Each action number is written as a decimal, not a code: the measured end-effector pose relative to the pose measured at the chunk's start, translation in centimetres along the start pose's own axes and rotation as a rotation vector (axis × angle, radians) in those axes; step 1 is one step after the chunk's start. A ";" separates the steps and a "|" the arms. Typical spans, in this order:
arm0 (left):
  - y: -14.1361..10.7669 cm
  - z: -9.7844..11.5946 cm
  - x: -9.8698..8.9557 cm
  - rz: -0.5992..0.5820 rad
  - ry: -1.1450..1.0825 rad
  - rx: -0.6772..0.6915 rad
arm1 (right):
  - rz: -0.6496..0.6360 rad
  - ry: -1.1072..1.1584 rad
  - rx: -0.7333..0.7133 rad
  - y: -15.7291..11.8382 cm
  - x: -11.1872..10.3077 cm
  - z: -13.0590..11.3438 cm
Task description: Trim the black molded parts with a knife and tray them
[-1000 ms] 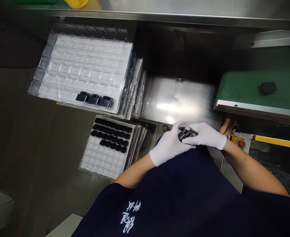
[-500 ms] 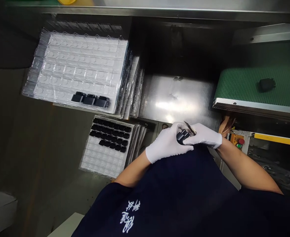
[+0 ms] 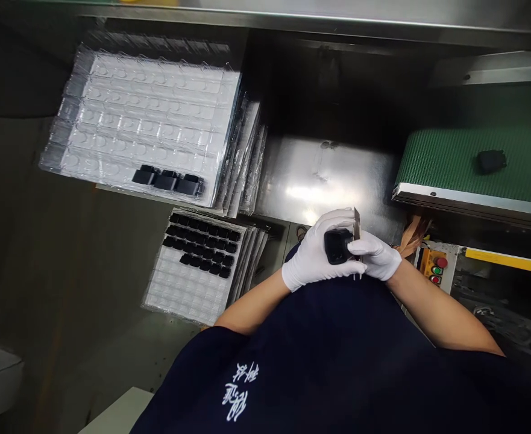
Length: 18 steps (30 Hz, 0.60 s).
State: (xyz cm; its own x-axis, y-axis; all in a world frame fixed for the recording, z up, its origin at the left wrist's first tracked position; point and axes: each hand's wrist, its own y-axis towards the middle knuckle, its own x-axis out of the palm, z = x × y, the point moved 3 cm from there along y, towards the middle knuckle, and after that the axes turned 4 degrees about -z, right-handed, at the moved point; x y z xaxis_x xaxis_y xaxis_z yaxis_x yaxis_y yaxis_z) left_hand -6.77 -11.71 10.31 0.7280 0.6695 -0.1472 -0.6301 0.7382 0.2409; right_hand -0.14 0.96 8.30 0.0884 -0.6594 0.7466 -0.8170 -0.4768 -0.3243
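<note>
Both my hands wear white gloves. My left hand [image 3: 317, 252] is closed around a small black moulded part [image 3: 336, 247], which shows between its fingers. My right hand [image 3: 374, 256] presses against the part's far side and pinches a thin metal strip [image 3: 357, 224], which stands upright beside the part. Three similar black parts [image 3: 166, 181] sit in a row at the near edge of a clear blister tray [image 3: 147, 114]. Several more fill rows in a lower tray [image 3: 193, 289]. The hands hide part of the black piece.
Behind my hands lies a polished steel surface [image 3: 319, 175]. To the right runs a green conveyor belt [image 3: 450, 160] carrying one black part [image 3: 491, 161]. Below it stands a control box [image 3: 433, 267] with red and green buttons, beside a yellow strip [image 3: 509, 261].
The metal strip has swung from a slant to upright. The black part has turned in my hands, and my hands have drawn closer together. The view has shifted slightly.
</note>
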 end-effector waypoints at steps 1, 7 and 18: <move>0.2 0.1 0.1 -0.007 -0.024 -0.002 | 0.019 0.019 -0.006 0.1 0.1 0.1; 0.6 1.0 -0.7 0.082 -0.193 -0.165 | -0.045 -0.006 -0.019 -0.1 -0.4 0.0; -0.6 3.2 -2.1 -0.108 -0.719 -0.811 | 0.493 -0.907 -0.188 -7.4 -1.2 -5.8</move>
State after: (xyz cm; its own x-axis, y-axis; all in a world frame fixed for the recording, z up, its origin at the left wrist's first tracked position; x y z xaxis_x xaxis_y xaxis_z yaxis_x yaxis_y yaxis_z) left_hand -7.05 -13.83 13.58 0.6114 0.5878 0.5298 -0.3521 0.8016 -0.4832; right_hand 2.53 8.66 13.13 0.0522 -0.9815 -0.1842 -0.9472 0.0098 -0.3205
